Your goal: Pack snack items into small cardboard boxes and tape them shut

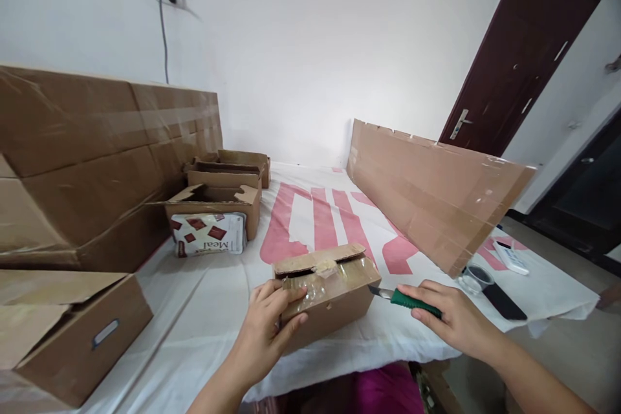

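Small brown cardboard box (330, 297), its top flaps sealed with crumpled clear tape, lies near the front edge of a white cloth with broad red stripes (218, 310) that covers the table. It sits slightly askew, just in front of us and between our two hands.

In the head view, our left hand (264, 336) grasps the box at its near left end. The fingers curl over the taped top and the thumb presses against the front wall. Our right hand (456, 320) is clenched around a green-handled utility knife (407, 301). The short blade points left at the box's right end wall, and we cannot tell whether the tip touches the cardboard.

To the left stands a large taped brown carton (97, 168), and a lower brown carton with a slot handle (72, 330) sits at the near left corner. Behind our left hand, well apart from it, a white and red packet printed "Meal" (208, 234) leans against a row of small open cardboard boxes (218, 204). On the right, a long flat cardboard panel (431, 187) runs back toward the white wall. Just past its near end are a clear plastic cup (475, 278), a black phone (504, 301) and a white remote (510, 257). A dark brown door (519, 52) stands at the upper right.
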A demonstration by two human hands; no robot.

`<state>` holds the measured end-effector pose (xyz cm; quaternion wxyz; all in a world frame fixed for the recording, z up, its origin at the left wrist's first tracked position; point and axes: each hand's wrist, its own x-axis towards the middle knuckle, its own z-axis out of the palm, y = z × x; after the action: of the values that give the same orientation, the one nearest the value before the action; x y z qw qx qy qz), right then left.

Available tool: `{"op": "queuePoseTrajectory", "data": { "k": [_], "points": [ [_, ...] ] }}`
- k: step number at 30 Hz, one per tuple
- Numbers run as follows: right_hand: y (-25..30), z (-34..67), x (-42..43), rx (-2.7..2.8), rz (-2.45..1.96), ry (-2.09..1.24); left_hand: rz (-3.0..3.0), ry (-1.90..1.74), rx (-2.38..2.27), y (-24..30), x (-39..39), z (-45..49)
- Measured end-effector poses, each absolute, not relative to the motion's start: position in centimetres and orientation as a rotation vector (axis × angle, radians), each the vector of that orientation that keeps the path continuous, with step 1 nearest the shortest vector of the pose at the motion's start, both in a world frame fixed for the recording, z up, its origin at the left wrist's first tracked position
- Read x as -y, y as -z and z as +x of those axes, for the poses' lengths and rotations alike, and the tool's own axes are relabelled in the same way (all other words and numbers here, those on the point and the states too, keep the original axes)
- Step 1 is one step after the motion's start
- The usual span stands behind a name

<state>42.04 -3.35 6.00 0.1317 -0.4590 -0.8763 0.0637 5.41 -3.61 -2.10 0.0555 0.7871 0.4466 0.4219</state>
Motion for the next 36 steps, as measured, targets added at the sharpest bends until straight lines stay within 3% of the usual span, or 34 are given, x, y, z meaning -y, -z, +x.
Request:
{"op": "queuePoseTrajectory", "data": {
  "k": [12,22,30,36],
  "points": [
    [-6.3,40.1,3.8,2.549,-1.284,-0.191,2.39,-1.27,-1.359,1.9,3.7,5.3],
    [-1.9,38.8,3.5,2.43,-1.197,0.265,2.414,-1.19,-1.302,1.7,3.7,5.4],
    [-5.7,38.8,3.7,2.507,-1.343,-0.107,2.404,-1.203,-1.323,1.6,3.9,5.6],
    [-7.7,37.8,2.9,2.54,-1.392,-0.064,2.439,-1.181,-1.279,1.5,4.0,5.6]
  ]
}}
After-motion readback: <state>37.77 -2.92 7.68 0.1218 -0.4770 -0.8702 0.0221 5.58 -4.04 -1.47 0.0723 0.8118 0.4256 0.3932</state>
